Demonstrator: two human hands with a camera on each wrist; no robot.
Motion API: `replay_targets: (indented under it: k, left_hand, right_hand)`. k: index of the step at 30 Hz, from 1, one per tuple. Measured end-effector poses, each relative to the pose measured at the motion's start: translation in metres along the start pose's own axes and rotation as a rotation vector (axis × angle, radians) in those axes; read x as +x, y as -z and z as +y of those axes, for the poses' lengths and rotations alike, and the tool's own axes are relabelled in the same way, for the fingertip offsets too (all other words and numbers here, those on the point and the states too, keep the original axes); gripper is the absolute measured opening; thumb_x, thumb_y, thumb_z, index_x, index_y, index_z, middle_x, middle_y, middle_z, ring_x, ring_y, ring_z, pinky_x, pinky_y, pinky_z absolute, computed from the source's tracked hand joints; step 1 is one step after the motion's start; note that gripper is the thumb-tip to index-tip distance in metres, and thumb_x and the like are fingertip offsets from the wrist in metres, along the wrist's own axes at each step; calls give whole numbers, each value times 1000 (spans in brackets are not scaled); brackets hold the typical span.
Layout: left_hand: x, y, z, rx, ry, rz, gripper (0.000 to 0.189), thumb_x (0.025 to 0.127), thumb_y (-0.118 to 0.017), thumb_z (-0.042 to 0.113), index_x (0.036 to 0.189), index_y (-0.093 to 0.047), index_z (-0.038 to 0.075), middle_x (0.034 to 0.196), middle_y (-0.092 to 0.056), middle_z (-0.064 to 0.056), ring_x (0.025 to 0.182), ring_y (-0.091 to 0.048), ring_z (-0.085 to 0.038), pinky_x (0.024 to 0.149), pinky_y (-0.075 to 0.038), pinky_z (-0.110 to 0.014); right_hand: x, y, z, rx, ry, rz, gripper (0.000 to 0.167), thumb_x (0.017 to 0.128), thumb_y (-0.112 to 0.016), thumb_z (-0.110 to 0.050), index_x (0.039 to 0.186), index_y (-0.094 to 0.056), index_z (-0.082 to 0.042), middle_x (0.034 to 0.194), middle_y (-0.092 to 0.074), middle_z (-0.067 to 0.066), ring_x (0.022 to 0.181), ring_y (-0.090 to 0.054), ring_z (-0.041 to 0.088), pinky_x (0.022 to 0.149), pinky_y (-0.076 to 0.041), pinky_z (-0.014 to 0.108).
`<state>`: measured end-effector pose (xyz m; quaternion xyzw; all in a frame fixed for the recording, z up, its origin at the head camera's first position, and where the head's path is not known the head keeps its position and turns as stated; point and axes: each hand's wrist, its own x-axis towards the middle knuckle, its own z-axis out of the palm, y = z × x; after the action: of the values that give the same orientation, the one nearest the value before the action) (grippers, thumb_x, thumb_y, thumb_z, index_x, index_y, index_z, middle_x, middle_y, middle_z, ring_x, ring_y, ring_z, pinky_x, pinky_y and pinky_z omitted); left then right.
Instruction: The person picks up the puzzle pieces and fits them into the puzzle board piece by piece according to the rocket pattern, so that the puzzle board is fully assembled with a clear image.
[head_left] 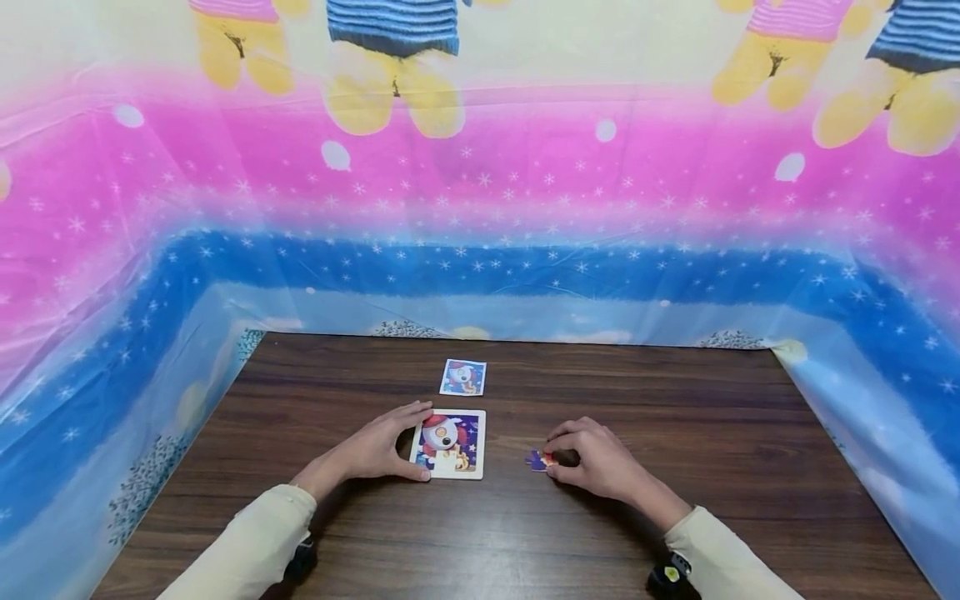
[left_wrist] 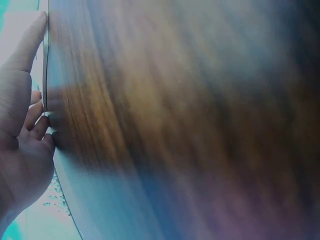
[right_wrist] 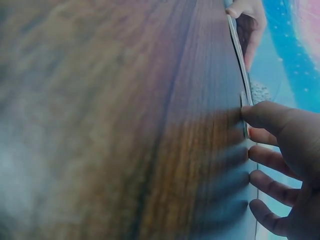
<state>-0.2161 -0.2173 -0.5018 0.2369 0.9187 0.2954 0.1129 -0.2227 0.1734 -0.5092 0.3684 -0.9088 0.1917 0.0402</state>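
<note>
A square jigsaw puzzle board [head_left: 481,442] with a pale border lies on the table, showing a white and red rocket on purple. A pale patch shows low in its picture. My left hand [head_left: 378,446] grips the board's left side, thumb at the near corner and fingers at the far one. To the right of the board, my right hand [head_left: 592,458] pinches a small purple and red puzzle piece [head_left: 537,461] between thumb and fingers, low over the table. The left wrist view shows the left hand [left_wrist: 22,130] at the board's thin edge; the right wrist view shows the right hand [right_wrist: 290,155] edge-on.
Behind the board lies a small picture card [head_left: 462,377] with a similar rocket scene. The dark wooden table [head_left: 637,383] meets a printed cloth [head_left: 510,208] hanging at the back and both sides.
</note>
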Motion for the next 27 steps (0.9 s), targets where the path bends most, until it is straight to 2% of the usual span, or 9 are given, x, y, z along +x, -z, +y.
replay_targets:
  k: [10,16,27]
  left_hand:
    - [0,0,-1,20,5,0,104,78,-85,55,157,-40,6,165,-33,-12,152,-28,-36,116,-32,-61]
    - [1,0,-1,15,9,-1,105,78,-85,55,158,-38,6,166,-32,-13,152,-29,-38,117,-31,-61]
    - [0,1,-1,21,2,-7,105,78,-85,54,158,-38,6,166,-31,-14,151,-29,-39,116,-30,-62]
  right_hand:
    - [5,2,-1,3,-40,-33,23,91,-78,-33,111,-81,-22,106,-74,-8,97,-65,11,81,-56,38]
    - [17,-1,-10,29,-55,-13,23,91,-78,-33,111,-81,-22,103,-75,-10,95,-64,9,82,-56,36]
    - [49,-10,-44,55,18,14,20,88,-80,-30,105,-82,-20,99,-76,-10,93,-64,8,83,-55,33]
